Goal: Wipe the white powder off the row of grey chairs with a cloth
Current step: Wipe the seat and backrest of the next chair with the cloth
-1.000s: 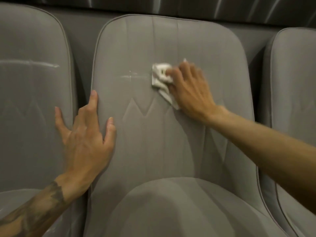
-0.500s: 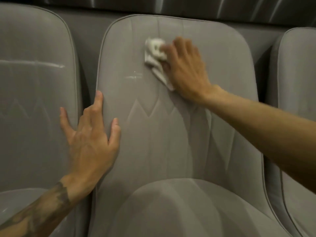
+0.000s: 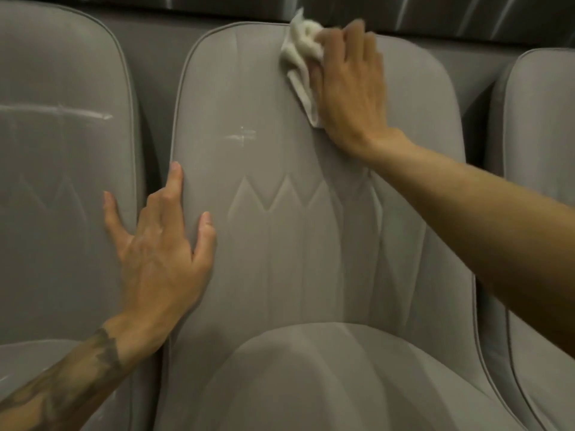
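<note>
A grey padded chair (image 3: 280,244) fills the middle of the view. My right hand (image 3: 351,91) presses a crumpled white cloth (image 3: 301,54) against the top edge of its backrest. A small smear of white powder (image 3: 241,136) remains on the backrest, left of and below the cloth. My left hand (image 3: 161,244) lies flat with fingers spread on the backrest's left edge, across the gap between the chairs. The left chair (image 3: 56,181) carries a long horizontal white powder streak (image 3: 62,112).
A third grey chair (image 3: 541,150) stands at the right edge, partly behind my right forearm. Dark gaps separate the backrests. A dark striped wall (image 3: 435,17) runs behind the row. The middle chair's seat cushion (image 3: 311,384) bulges in the foreground.
My right hand has slid the cloth upward along the middle backrest, from its centre to the top edge. My left hand has kept its place on the chair's left edge.
</note>
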